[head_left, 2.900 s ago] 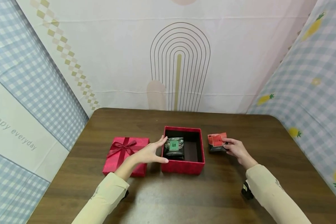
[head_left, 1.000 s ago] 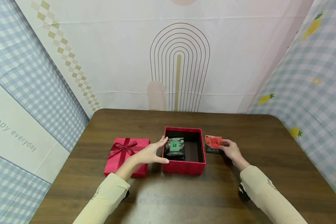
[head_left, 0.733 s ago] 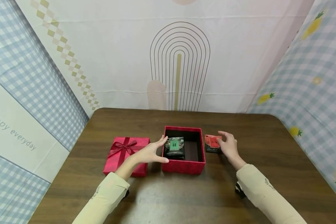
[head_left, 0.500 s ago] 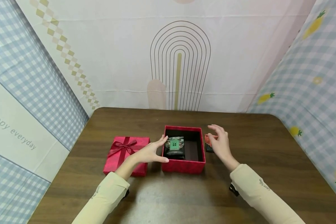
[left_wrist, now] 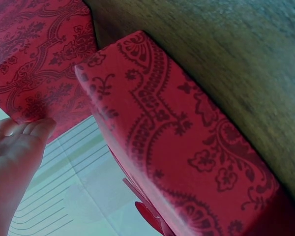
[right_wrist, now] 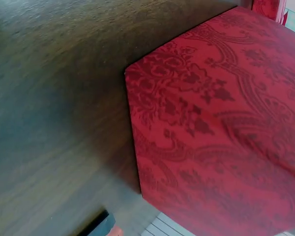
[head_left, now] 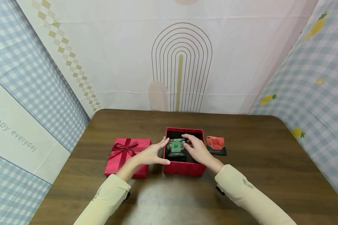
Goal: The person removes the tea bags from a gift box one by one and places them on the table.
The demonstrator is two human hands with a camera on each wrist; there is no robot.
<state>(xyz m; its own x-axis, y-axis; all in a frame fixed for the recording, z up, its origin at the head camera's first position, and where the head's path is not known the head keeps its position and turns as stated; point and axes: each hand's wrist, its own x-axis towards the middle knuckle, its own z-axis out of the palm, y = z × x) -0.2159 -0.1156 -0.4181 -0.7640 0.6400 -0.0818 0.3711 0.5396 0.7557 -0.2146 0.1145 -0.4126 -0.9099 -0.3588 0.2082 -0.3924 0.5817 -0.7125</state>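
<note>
A red patterned gift box [head_left: 183, 169] stands lidless at mid-table, with a black packet with a green label [head_left: 176, 153] in its left half. My left hand [head_left: 150, 153] rests at the box's left side, thumb and fingers spread; in the left wrist view its fingertips touch the box wall [left_wrist: 44, 59]. Over the box's right half reaches my right hand [head_left: 200, 152], thumb and forefinger apart at the packet's right edge. Just right of the box lies a red and black packet [head_left: 216, 145], touched by neither hand. The right wrist view shows the box wall [right_wrist: 211, 123] but no fingers.
Left of the box, partly behind my left forearm, lies the red lid [head_left: 140, 170] with a dark red ribbon bow [head_left: 125, 148]. The brown wooden table [head_left: 171, 200] ends at a curtain [head_left: 121, 62] at the back, with checked cloth at both sides.
My right hand slid the red and black packet left towards the box, let go of it, and moved left over the box's inside. The left hand has stayed in place.
</note>
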